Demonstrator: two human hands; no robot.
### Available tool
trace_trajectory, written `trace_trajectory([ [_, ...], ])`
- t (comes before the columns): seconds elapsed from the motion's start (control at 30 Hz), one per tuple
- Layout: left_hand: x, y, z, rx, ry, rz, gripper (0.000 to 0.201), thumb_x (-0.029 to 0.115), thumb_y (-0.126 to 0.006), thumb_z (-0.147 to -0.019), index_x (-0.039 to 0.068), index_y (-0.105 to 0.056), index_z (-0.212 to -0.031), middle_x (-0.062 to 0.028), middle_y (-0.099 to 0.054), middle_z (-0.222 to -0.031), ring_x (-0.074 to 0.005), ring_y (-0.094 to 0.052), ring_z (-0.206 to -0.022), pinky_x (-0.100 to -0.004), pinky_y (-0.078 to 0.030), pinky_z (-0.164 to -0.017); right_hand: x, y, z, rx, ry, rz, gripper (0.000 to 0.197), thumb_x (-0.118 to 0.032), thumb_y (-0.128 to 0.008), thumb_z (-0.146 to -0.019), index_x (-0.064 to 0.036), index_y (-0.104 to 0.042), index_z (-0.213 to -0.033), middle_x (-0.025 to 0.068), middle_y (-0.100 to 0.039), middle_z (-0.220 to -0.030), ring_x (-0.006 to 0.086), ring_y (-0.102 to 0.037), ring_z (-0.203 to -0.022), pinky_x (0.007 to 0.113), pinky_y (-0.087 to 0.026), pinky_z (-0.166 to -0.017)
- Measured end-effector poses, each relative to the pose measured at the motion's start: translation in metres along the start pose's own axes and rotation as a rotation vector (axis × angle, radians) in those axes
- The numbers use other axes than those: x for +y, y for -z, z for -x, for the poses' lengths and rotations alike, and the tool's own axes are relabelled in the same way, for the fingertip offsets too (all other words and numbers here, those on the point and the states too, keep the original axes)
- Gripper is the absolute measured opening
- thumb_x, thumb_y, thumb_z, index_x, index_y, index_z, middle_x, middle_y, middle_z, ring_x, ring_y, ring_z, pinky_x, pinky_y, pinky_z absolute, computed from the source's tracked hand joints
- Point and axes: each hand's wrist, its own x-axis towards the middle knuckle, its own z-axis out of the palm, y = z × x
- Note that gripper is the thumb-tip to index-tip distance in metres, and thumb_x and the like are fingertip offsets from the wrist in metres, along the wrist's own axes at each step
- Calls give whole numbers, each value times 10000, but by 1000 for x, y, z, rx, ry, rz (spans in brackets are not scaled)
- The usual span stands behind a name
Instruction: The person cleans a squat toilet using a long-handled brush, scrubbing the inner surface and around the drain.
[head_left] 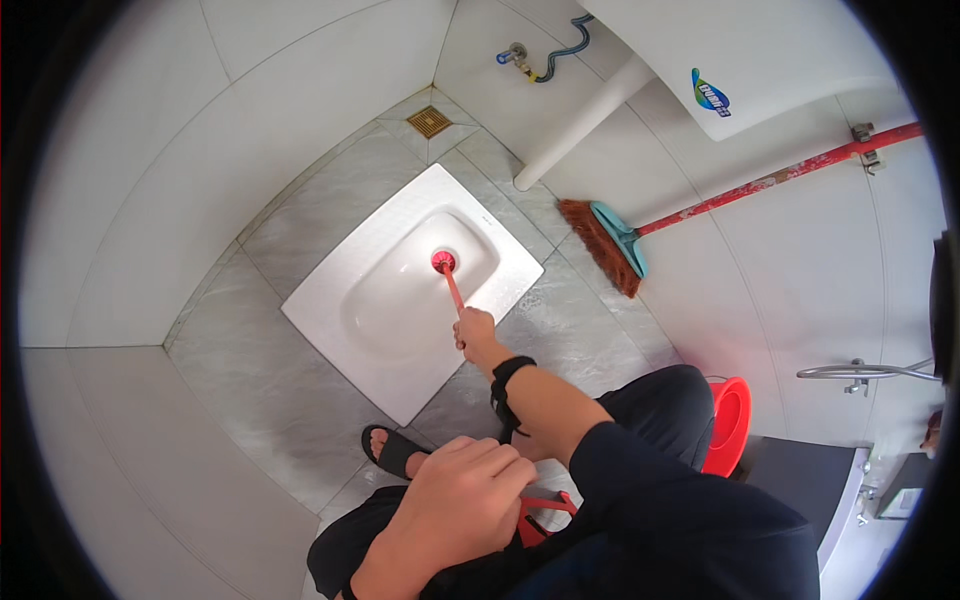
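Note:
My right hand [477, 333] is closed around the handle of a red toilet brush [455, 290], arm stretched forward. The brush's round head sits in the drain hole of a white squat toilet [400, 385] set into the floor. Closer to me, my left hand [462, 500] hangs over my lap with its fingers curled in. Its palm side is turned away, so whether it holds anything is hidden. Below it, between my legs, part of a red plastic object [548, 508] shows; its kind I cannot make out.
A broom [615, 245] with brown bristles and a red pole is clipped along the right wall. A white pipe [585, 122] runs down from a white cistern [745, 50]. Beyond the toilet lies a brass floor drain [429, 121]. By my right knee stands a red bucket [730, 425].

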Motion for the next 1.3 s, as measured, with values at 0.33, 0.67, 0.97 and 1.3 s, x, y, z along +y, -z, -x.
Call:
trace_trajectory([
  [0.33, 12, -6, -15, 48, -198, 58, 92, 66, -624, -666, 49, -575, -742, -50, -548, -698, -204, -577, -689, -309, -440, -641, -53, 20, -48, 5, 6, -71, 99, -110, -447, -905, -26, -494, -883, 52, -476, -616, 123, -374, -427, 279, -287, -398],
  [0.67, 12, -6, -12, 56, -186, 91, 148, 21, -646, -615, 53, -589, -747, -56, -567, -712, -234, -574, -664, -320, -468, -640, -25, 34, 8, -2, -3, 18, 113, -145, -498, -899, -53, -522, -837, 46, -483, -634, 130, -389, -433, 286, -285, -379],
  [0.97, 15, -7, -16, 49, -204, 44, 80, 71, -615, -718, 43, -601, -791, -45, -565, -729, -195, -593, -718, -301, -458, -681, -63, 38, -42, -57, -22, 87, 102, -131, -546, -884, -68, -485, -832, 24, -459, -619, 107, -372, -436, 266, -291, -400],
  [1.3, 18, -10, -17, 82, -205, 44, 95, 45, -625, -650, 42, -550, -708, -60, -529, -683, -222, -570, -656, -310, -449, -628, -96, 76, -18, -150, 92, 1314, 284, -99, -465, -846, 124, -638, -817, 225, -593, -579, 327, -607, -463, 428, -459, -418],
])
